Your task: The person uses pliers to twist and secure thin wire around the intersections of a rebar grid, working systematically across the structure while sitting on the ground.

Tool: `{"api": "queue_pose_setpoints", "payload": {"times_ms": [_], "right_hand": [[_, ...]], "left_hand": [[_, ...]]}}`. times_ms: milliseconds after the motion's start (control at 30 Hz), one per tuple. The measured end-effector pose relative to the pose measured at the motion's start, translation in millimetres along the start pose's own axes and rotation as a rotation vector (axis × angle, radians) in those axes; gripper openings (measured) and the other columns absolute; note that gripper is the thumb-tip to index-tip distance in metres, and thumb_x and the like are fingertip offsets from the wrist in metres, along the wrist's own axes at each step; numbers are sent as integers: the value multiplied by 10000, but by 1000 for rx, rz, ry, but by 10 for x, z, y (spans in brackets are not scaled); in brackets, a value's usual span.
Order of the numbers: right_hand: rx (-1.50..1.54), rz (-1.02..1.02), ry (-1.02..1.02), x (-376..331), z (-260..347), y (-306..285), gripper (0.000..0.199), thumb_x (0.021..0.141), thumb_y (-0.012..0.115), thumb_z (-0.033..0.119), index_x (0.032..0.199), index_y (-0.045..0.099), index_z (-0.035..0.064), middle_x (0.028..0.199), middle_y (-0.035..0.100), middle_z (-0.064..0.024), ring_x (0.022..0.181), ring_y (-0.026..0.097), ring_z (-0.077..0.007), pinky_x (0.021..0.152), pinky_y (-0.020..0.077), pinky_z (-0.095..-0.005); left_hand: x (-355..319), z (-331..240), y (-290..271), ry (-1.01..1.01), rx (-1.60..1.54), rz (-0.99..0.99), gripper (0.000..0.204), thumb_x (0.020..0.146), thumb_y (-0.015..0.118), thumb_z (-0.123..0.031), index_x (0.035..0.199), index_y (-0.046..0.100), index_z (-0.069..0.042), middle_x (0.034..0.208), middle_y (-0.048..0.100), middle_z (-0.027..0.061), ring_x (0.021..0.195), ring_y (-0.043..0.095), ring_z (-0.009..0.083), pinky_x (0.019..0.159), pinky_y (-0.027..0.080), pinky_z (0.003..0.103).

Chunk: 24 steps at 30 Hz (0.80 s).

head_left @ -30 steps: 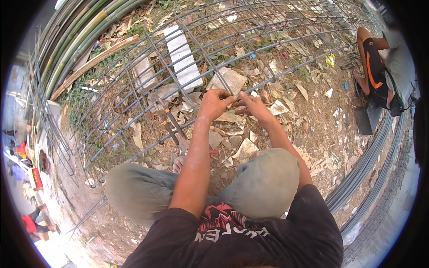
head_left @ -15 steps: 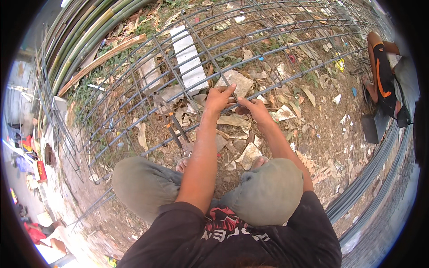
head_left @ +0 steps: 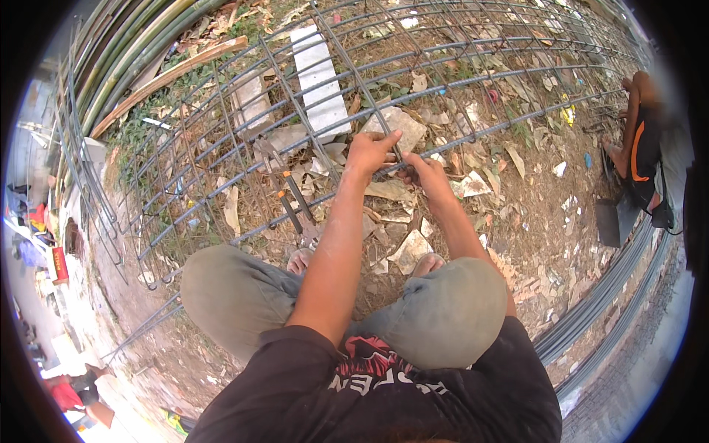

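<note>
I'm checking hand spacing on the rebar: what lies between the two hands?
In the head view, the left hand and right hand grip the rebar mesh close together; only a short bit of bar shows between them.

Two bare hands — the left hand (head_left: 369, 153) and the right hand (head_left: 427, 171) — meet on one rebar mesh (head_left: 221, 184). One grey concrete block (head_left: 319, 80) lies beneath it. One pair of orange-handled pliers (head_left: 292, 203) sits nearby, and one other person (head_left: 641, 148) — partly blurred — crouches at the far right.
</note>
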State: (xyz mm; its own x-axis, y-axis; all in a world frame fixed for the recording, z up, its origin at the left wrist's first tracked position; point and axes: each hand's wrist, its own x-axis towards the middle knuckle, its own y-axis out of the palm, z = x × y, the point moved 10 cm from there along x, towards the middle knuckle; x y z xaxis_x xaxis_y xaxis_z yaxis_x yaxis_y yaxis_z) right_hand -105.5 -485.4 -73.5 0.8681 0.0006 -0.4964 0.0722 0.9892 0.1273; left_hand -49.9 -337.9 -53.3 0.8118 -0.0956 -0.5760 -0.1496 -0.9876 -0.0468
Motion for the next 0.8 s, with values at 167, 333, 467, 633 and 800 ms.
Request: {"api": "queue_pose_setpoints", "payload": {"times_ms": [167,333,467,633,800], "right_hand": [[-396,96,-221,-364,120,-82,549,931,688,485,1034,696,-54,809,709,-83,728,647,-140,768,518,-291],[-1162,-75,-487,-874,675,-43,246,954,622,253,1073,715,59,737,698,-158,719,682,-336,778,539,-431],[-1267,-104,-453,-892,882,-51,212,942,627,219,1078,696,73,773,705,-178,734,685,-381,677,539,-476],[-1132,-104,-536,-914,1038,60,192,938,631,202,1071,714,91,746,682,-192,699,667,-386,654,506,-460],[-1127,-95,-474,-892,1030,160,211,915,654,203,1060,722,67,754,685,-203,702,666,-386,654,510,-457]], "left_hand": [[54,98,-31,23,-27,5,718,894,768,-436,1280,585,141,1102,705,213,889,731,287,776,585,347],[18,96,-174,32,80,-69,703,827,804,-503,1129,663,116,1006,720,206,816,727,259,721,570,363],[-60,-19,-153,35,349,-6,716,809,812,-531,1128,706,102,944,749,207,843,734,251,753,580,360],[-184,-77,-125,115,415,128,512,853,810,-416,1061,757,49,904,770,139,783,745,211,705,586,314],[-224,49,-27,4,174,183,312,863,816,-258,929,770,44,806,761,113,664,730,152,578,567,268]]}}
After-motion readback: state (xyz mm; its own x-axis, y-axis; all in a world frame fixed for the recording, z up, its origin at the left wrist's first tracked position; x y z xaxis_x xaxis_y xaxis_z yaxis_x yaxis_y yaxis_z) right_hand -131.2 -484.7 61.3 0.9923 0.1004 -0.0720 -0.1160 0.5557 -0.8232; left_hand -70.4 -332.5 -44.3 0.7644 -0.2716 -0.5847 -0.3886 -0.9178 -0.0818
